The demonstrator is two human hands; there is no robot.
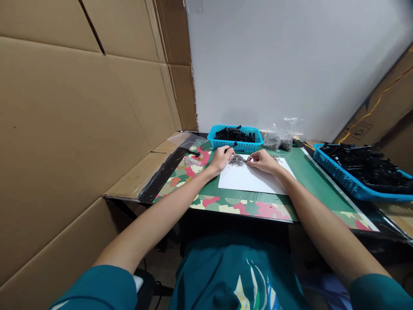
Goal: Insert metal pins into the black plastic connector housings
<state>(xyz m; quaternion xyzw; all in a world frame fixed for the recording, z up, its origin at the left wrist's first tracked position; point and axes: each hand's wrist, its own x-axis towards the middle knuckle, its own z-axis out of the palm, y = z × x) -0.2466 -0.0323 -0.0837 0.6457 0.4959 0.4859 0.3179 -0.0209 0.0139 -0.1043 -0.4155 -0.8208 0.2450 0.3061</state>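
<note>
Head view: pinching black part (227, 150) in left hand (221, 159), probably light, stiff, best gripped mid-length; can't tell with right hand (262, 161).

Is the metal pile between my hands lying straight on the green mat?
No, the metal pile lies on the white sheet, between the left hand and right hand.
</note>
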